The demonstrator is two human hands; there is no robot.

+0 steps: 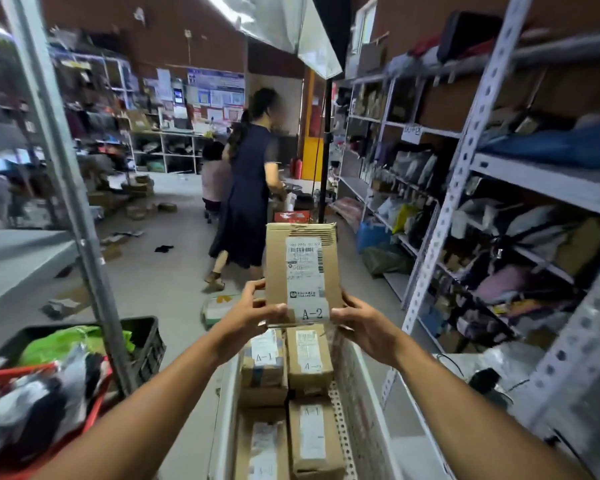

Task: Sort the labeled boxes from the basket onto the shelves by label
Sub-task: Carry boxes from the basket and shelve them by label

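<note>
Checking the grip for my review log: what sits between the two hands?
In the head view, the A-2 box stands upright between the left hand and right hand, gripped at its lower corners.

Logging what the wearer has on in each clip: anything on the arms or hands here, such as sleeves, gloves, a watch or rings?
Nothing visible. The left hand and right hand are bare, without gloves, and both forearms are uncovered right down to the frame edge, so no sleeves show. No watch, bracelet or ring can be seen on the sides facing the camera.
</note>
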